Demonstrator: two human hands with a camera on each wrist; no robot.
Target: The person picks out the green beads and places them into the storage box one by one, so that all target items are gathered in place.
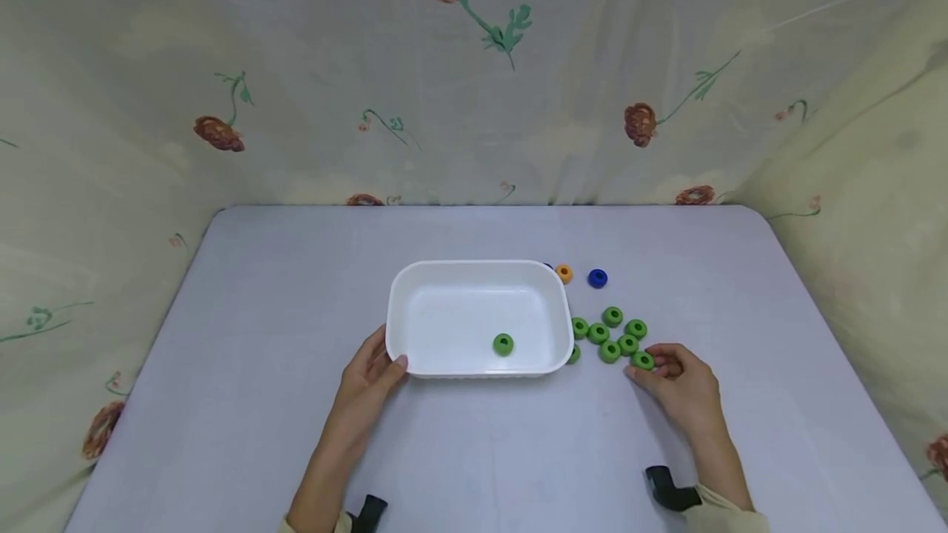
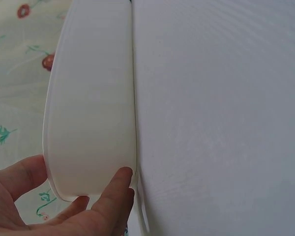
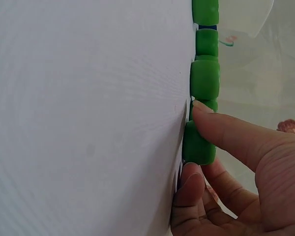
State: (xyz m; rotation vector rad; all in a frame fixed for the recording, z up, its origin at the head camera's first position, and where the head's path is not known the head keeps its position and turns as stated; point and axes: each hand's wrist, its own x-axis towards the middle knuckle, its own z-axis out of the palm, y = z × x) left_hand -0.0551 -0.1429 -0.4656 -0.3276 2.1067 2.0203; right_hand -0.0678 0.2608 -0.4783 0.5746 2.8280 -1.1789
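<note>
A white rectangular tray stands mid-table, with one green bead inside. My left hand grips its near left corner, thumb at the rim; in the left wrist view the fingers lie along the tray's outer wall. To the right of the tray, my right hand pinches a green bead between thumb and fingers. That bead sits at the near right edge of a loose group of several green beads. Each bead is thick and round with a hole.
Behind the green group lie a blue bead and an orange bead. Another blue bead is mostly hidden by the tray's far right corner. A white cloth covers the table, and a flowered curtain hangs behind it.
</note>
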